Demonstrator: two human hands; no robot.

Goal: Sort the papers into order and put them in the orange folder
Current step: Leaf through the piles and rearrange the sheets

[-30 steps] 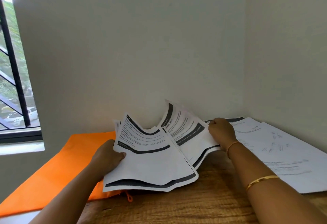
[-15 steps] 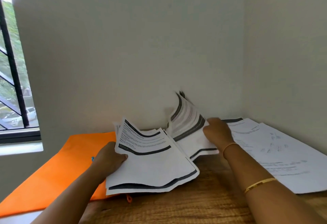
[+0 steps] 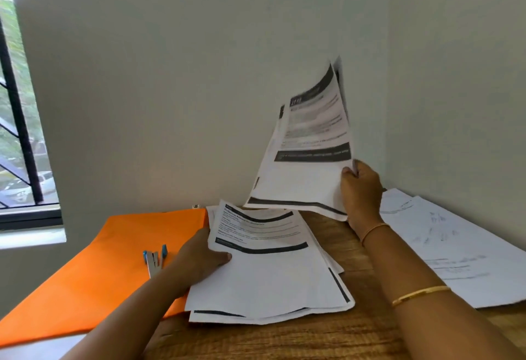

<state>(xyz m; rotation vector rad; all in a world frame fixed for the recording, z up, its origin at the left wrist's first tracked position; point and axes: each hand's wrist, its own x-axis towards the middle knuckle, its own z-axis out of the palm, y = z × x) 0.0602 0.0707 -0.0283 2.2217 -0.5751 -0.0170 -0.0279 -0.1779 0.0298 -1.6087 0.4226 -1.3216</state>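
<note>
Several raised sheets stand almost upright at centre right of the frame, your right hand pinching their lower right edge with curled fingers. They look light, limp and slippery against one another, so press your thumb across all of them or they will likely fan out. Your left hand grips the left edge of the stack at lower centre, on the table. Left of it lies the orange folder, flat and soft-looking; loose sheets lie at far right.

legible text: none | papers: print too blurred to read
</note>
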